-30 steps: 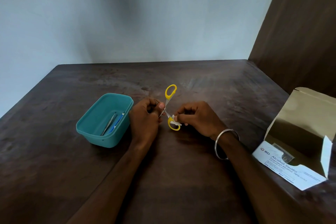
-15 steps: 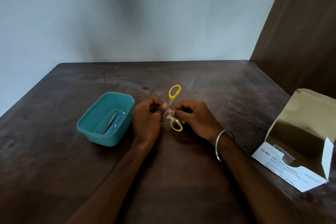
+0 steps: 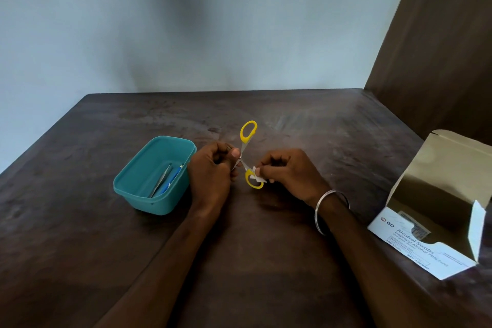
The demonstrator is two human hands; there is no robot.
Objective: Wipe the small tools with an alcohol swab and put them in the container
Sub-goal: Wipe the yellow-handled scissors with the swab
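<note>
Yellow-handled scissors (image 3: pixel 248 153) are sitting between my two hands, opened into a cross above the dark wooden table (image 3: pixel 266 261). My left hand (image 3: pixel 213 172) is curling around the blade end, thumb pressing near the pivot, so the steel tips are hiding inside my fist. My right hand (image 3: pixel 288 172) is pinching a small white alcohol swab (image 3: pixel 259 175) against the lower yellow handle loop, fingers bent tight around it. One yellow loop is pointing up and away from me; the other is lying low, touching the swab. A silver bangle (image 3: pixel 328 210) is circling my right wrist.

Just beside my left hand, a teal plastic container (image 3: pixel 149 194) is resting on the table, holding a pair of metal tweezers (image 3: pixel 161 180) and a blue-handled tool (image 3: pixel 171 178) side by side. Well apart on my right, an opened box of alcohol swabs (image 3: pixel 426 245) is lying with its flap raised.
</note>
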